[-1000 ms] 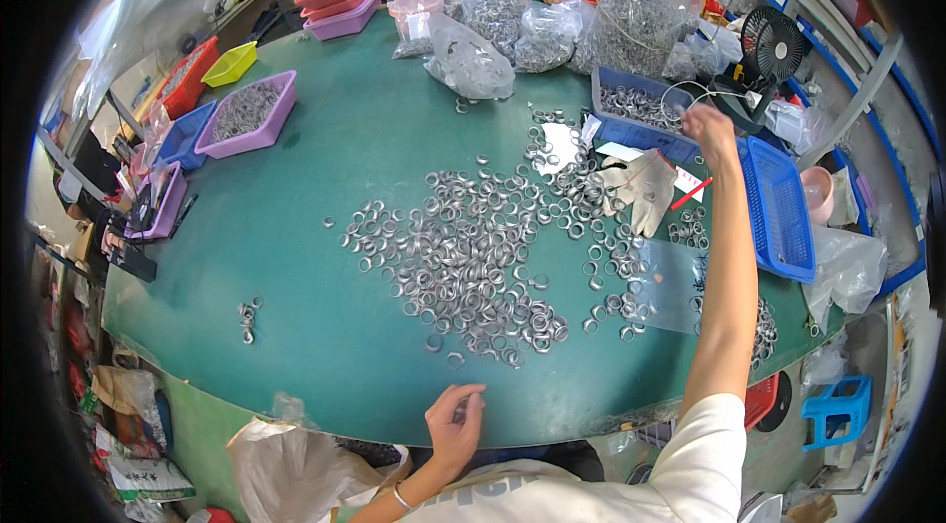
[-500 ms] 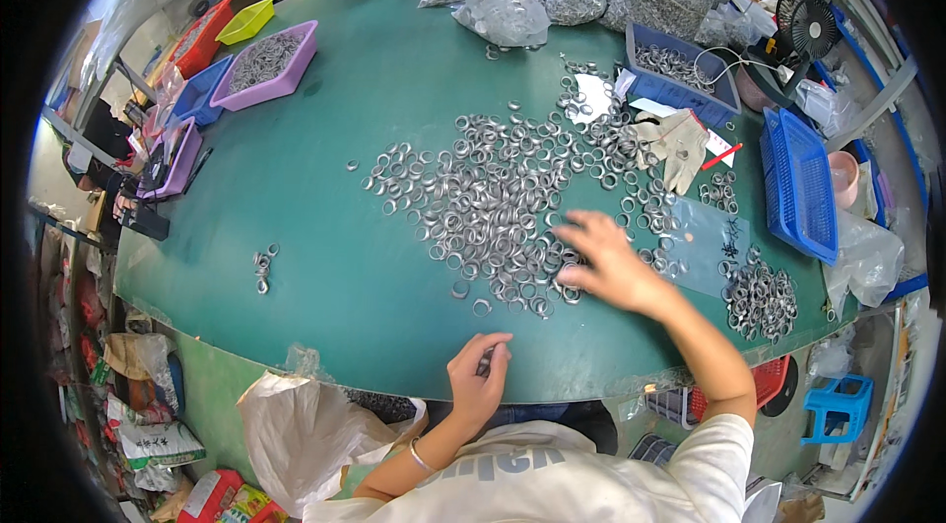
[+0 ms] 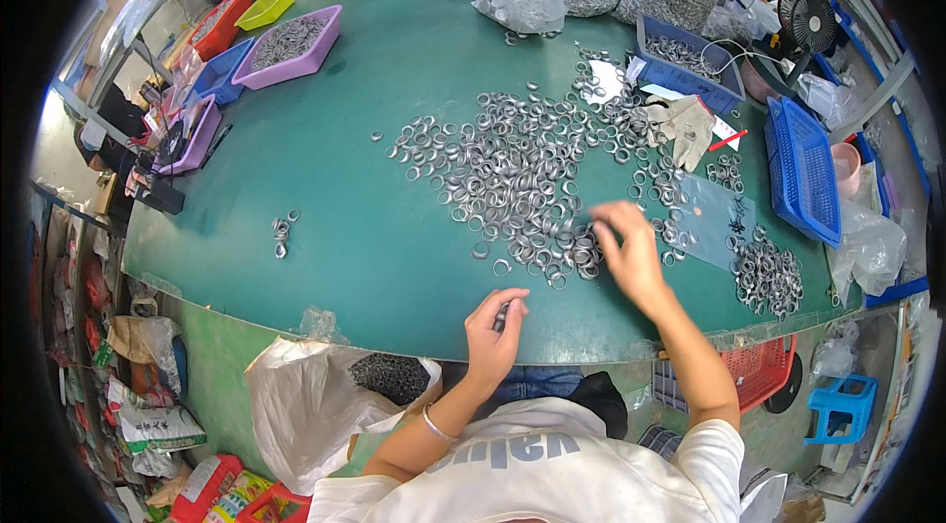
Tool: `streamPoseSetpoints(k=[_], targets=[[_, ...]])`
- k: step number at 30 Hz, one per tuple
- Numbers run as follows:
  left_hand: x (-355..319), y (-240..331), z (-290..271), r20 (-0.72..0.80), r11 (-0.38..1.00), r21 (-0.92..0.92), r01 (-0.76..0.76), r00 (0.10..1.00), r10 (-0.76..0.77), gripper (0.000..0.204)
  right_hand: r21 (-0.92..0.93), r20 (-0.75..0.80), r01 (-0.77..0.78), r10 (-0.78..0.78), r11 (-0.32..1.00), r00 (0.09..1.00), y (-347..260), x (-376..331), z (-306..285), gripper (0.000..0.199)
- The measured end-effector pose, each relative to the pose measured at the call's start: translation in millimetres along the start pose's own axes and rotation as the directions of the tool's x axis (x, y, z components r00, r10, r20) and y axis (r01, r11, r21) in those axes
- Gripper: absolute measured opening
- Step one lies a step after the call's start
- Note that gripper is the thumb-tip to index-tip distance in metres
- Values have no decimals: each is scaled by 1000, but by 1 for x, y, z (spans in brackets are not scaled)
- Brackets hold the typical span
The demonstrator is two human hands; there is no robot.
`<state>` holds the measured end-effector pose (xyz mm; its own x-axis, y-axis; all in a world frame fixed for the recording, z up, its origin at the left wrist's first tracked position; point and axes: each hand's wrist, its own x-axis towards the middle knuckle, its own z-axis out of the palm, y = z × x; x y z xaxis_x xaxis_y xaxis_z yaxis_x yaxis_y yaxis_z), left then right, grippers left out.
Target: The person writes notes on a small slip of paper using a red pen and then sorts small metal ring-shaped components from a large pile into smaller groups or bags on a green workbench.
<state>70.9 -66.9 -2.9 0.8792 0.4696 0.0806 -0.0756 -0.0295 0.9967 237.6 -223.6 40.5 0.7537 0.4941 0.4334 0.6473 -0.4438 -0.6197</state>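
A large heap of loose grey metal rings (image 3: 527,163) spreads over the green table. My left hand (image 3: 495,328) is closed around a few metal rings (image 3: 502,316) just in front of the heap, near the table's front edge. At the heap's right front side, my right hand (image 3: 633,252) has its thumb and fingers bent but apart, close to the rings, with nothing visible held in them. Beyond its wrist lie a clear plastic bag (image 3: 711,217) and a smaller ring pile (image 3: 767,275). A few separate rings (image 3: 283,232) sit far to the left.
A glove (image 3: 683,127), a red pen (image 3: 727,140) and a blue bin of rings (image 3: 690,74) stand behind on the right, beside blue baskets (image 3: 803,178) and a fan (image 3: 806,15). A purple tray (image 3: 291,48) holds parts at left. A white sack (image 3: 301,415) sits below the table edge.
My right hand has drawn its fingers in and shifted slightly along the heap's right edge. My left hand stays closed on rings. The whole view has shifted a little.
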Motion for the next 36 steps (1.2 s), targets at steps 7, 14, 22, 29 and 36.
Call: streamPoseSetpoints(k=[7, 14, 22, 29, 36], targets=[[2, 10, 1, 8, 995, 84, -57, 998, 56, 14, -224, 189, 28, 15, 974, 982, 36, 31, 19, 26], [0, -7, -6, -3, 997, 59, -40, 999, 40, 14, 9, 72, -259, 257, 966, 964, 31, 26, -30, 12], [0, -9, 3, 66, 998, 16, -57, 996, 56, 12, -316, -466, -619, 450, 719, 762, 111, -71, -211, 14], [0, -10, 2, 65, 998, 42, -56, 996, 54, 12, -591, -516, -537, 229, 601, 825, 141, -103, -215, 16], [0, -4, -4, 27, 1000, 24, 16, 999, -17, 13, -202, 27, -207, 217, 957, 976, 24, -41, -91, 21]])
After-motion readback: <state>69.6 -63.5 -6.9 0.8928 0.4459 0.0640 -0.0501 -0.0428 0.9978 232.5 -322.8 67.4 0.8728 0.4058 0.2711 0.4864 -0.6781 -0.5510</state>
